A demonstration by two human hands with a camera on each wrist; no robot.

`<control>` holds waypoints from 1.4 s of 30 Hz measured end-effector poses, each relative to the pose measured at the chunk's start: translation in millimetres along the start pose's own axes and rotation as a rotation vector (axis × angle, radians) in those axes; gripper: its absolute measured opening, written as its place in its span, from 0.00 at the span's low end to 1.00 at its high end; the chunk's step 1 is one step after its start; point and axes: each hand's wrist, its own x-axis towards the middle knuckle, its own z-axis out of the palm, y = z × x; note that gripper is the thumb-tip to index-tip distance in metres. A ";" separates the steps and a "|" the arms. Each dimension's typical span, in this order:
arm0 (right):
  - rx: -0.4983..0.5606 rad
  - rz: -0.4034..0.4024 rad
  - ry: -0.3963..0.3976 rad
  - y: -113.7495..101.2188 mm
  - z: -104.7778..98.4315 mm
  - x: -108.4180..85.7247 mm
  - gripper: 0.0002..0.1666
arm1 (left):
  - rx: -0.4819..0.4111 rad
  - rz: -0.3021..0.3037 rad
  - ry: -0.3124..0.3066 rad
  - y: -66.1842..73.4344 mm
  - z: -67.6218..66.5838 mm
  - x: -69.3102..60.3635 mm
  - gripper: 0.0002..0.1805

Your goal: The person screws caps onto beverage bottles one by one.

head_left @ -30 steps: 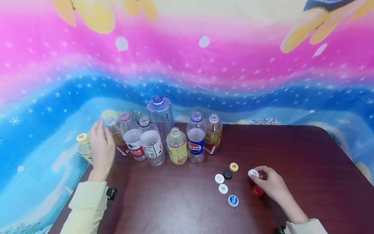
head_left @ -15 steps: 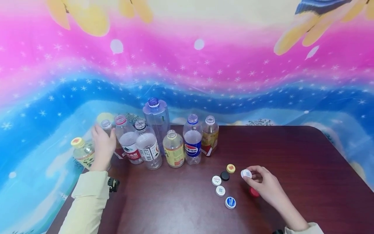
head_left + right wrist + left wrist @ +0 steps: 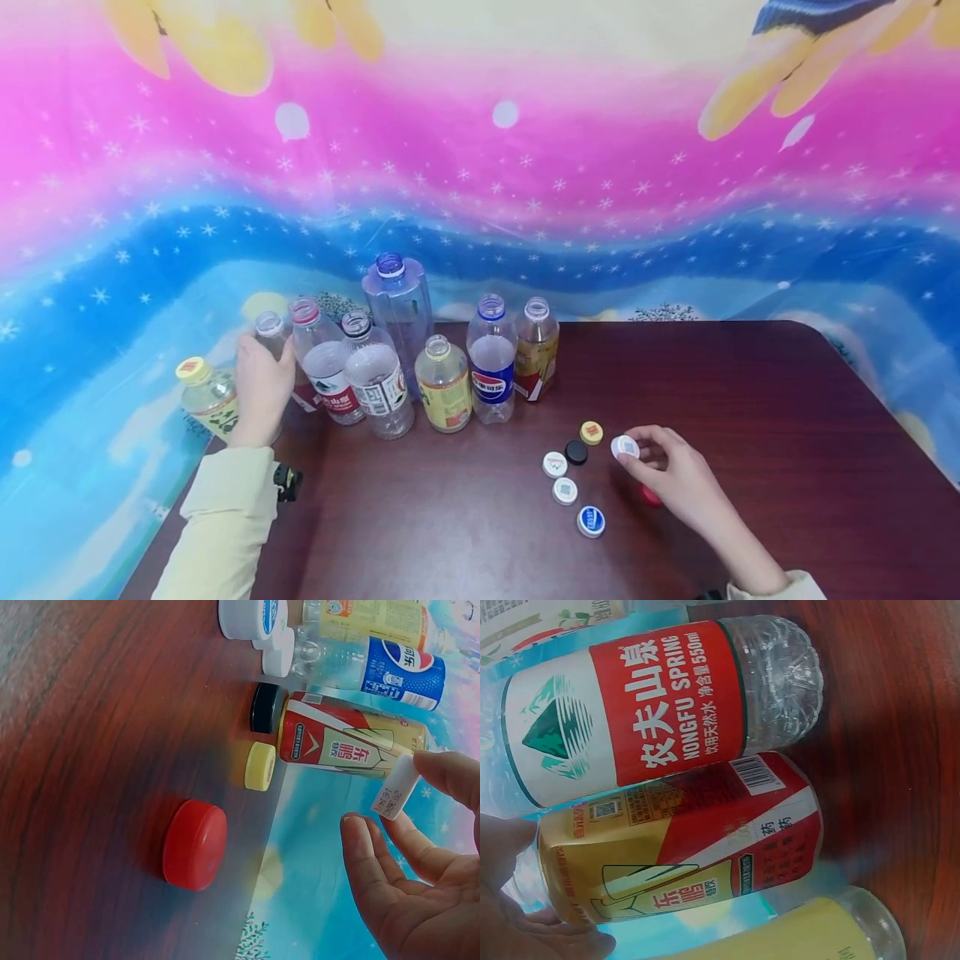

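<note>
My left hand [image 3: 262,390] grips a gold-and-red drink bottle [image 3: 682,840] around its upper part, thumb on one side and fingers on the other; its mouth is uncapped. Beside it stand a Nongfu Spring water bottle [image 3: 667,712] and, at the far left, a bottle with a yellow cap [image 3: 195,370]. Over the right part of the table, my right hand [image 3: 678,475] pinches a white bottle cap [image 3: 397,787] between thumb and fingers, held above the surface. A red cap [image 3: 195,844] lies below that hand, partly hidden by it in the head view.
Loose caps lie mid-table: yellow [image 3: 591,432], black [image 3: 576,452], two white, and blue-topped [image 3: 591,521]. Several open bottles stand at the back, including a tall purple-tinted bottle [image 3: 397,304], a Pepsi bottle [image 3: 491,367] and a yellow-label bottle [image 3: 444,392]. A patterned cloth [image 3: 480,183] hangs behind.
My left hand has moved lower and closed round the gold-and-red bottle. The right hand has carried the white cap slightly left. The head view has shifted a little.
</note>
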 end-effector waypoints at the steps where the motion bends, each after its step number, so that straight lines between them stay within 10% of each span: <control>1: 0.000 0.001 -0.002 -0.2 0.1 0.0 0.18 | -0.014 -0.003 0.000 -0.3 0.2 -0.6 0.35; 26: 0.055 -0.028 0.017 -0.5 6.7 -3.3 0.17 | -0.131 0.099 0.208 2.9 2.1 -8.8 0.30; 42: 0.060 -0.044 0.037 -5.6 4.8 -7.2 0.20 | -0.201 0.063 0.275 13.5 -10.2 -29.9 0.30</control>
